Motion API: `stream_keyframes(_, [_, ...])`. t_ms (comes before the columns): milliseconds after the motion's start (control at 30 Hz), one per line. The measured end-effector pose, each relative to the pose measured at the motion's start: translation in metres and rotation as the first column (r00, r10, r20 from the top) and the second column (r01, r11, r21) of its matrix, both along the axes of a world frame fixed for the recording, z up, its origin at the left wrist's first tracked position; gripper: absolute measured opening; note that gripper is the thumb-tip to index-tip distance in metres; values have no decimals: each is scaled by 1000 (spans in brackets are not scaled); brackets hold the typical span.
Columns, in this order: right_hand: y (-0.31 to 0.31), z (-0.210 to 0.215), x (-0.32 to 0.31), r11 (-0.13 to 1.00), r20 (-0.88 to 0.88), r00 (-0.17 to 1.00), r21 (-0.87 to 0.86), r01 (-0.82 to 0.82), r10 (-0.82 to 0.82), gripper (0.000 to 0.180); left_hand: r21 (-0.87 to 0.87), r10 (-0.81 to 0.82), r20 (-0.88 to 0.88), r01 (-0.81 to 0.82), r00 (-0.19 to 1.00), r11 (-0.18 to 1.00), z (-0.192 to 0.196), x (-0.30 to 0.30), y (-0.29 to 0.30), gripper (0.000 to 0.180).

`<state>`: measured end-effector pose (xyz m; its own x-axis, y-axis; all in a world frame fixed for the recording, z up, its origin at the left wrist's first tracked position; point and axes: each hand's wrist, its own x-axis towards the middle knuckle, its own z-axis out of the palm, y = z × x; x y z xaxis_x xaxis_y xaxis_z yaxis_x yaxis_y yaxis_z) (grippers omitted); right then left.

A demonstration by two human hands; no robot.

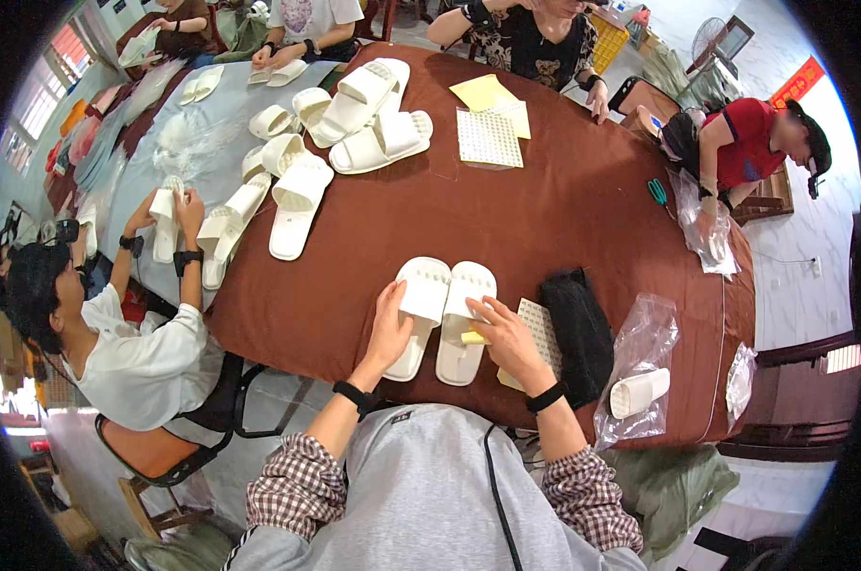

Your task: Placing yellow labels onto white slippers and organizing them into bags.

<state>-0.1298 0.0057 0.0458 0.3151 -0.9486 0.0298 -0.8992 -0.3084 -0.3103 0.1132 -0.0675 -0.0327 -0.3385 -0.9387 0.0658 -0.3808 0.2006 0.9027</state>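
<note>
A pair of white slippers lies side by side in front of me on the brown cloth, toes pointing away. My left hand [390,328] grips the outer side of the left slipper [424,285], its thumb near the insole. Over the right slipper [473,281] is my right hand [509,338], fingertips at its strap. A small yellow slip of paper [472,338] shows at those fingers, above the insole. Just right of that hand, a sheet of small stickers [539,328] is partly covered by a black cloth bundle [577,333].
More white slippers [359,114] lie in a heap at the far left. Sticker sheets [489,138] and teal scissors [658,193] are farther off. At right, a slipper [639,393] lies on a clear plastic bag [645,328]. Several people sit around the table [392,224].
</note>
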Motion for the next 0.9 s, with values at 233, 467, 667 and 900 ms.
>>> stream_keyframes(233, [8, 6, -8, 998, 45, 999, 53, 12, -15, 39, -55, -46, 55, 49, 997, 997, 22, 9, 34, 87])
stream_keyframes(467, [14, 9, -1, 998, 127, 990, 44, 51, -56, 37, -68, -231, 273, 258, 934, 964, 13, 18, 56, 107])
stream_keyframes(667, [23, 11, 16, 985, 246, 955, -16, 174, -165, 42, -23, -162, 132, 166, 978, 986, 17, 3, 57, 101])
stream_keyframes(900, [45, 28, 36, 941, 442, 835, 232, 247, -329, 39, -66, -200, 167, 213, 965, 975, 55, 5, 61, 89])
